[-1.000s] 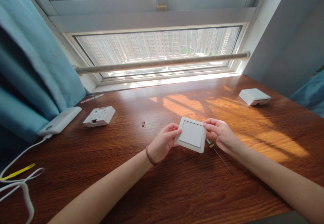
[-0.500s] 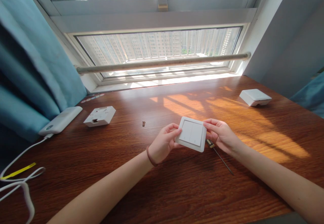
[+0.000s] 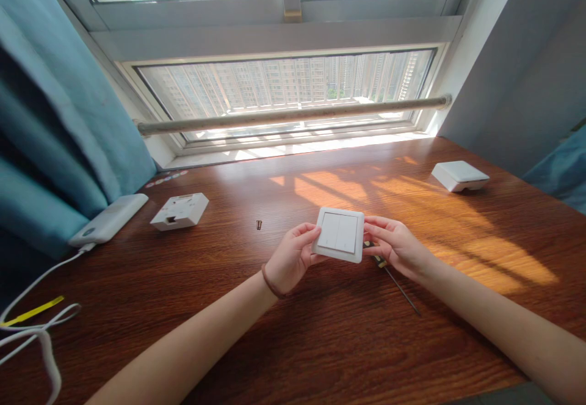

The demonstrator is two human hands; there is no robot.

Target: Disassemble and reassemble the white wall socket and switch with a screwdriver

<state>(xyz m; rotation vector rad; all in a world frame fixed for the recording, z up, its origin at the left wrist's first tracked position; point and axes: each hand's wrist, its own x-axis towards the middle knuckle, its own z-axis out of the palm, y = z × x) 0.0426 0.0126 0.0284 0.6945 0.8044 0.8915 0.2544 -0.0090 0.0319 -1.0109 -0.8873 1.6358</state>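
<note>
A white two-rocker wall switch (image 3: 339,233) is raised over the table, its front face turned up toward me. My left hand (image 3: 293,259) pinches its left edge, thumb on the frame and fingers underneath. At the opposite edge, my right hand (image 3: 394,247) has its fingers closed against the side, the tips partly hidden behind the switch. Below the right hand lies a screwdriver (image 3: 401,290) on the table; the hand partly covers its dark and yellow handle. Small dark screws (image 3: 259,225) lie left of the switch, farther back.
On the left stand an open white back box (image 3: 180,212) and a white power bank (image 3: 110,220) with a cable (image 3: 43,281). Another white box (image 3: 460,176) sits at the back right of the wooden table (image 3: 293,344). Beyond are a window rail (image 3: 293,115) and blue curtain (image 3: 86,105).
The wall switch has moved slightly left and its face has turned a little. My right fingers have shifted along its right edge, and more of the screwdriver handle shows.
</note>
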